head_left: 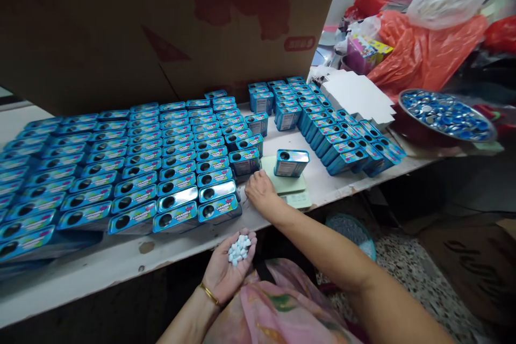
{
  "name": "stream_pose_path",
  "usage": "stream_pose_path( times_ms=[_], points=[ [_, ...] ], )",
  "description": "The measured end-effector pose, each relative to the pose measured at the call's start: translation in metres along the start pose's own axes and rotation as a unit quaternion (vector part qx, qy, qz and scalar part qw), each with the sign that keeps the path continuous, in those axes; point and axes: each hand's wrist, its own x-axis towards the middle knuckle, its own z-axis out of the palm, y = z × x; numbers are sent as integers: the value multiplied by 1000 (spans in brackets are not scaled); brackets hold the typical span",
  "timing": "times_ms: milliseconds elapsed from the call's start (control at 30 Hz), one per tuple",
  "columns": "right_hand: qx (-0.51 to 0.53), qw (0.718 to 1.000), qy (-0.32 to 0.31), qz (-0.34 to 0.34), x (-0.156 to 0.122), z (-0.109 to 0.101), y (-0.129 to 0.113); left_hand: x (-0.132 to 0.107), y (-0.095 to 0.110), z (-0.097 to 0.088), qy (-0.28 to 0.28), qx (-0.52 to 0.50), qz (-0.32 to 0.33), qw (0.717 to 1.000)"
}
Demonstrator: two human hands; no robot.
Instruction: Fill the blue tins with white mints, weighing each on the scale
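Note:
My left hand lies palm up below the table's front edge, cupped around a small heap of white and pale blue candies. My right hand rests on the white table, fingers curled down beside the front row of blue tins; what its fingertips hold is hidden. Just right of it a single blue tin with a round hole on top stands on a small pale green scale. Several rows of the same open-holed tins fill the table's left and middle.
More blue tins are lined up at the right. A round tray of blue lids sits at the far right, with flat white card and red plastic bags behind. A large cardboard sheet stands at the back.

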Motion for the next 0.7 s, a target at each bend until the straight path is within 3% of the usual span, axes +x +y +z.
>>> stream_pose_path(
  times_ms=[167, 300, 367, 533, 700],
  points=[
    [-7, 1000, 6, -14, -1, -13, 1, -2, 3, -2, 5, -3, 6, 1000],
    [35, 998, 38, -21, -49, -43, -11, -1, 4, -2, -5, -6, 6, 1000],
    [103, 991, 54, -62, -78, -52, -25, 0, 3, 1, -24, -18, -10, 1000],
    [163, 981, 39, -99, -118, -37, -57, 5, -5, 8, -53, -44, -48, 996],
    [143, 984, 20, -104, -127, -25, -58, 12, -12, 7, -76, -30, -99, 992]
  ],
)
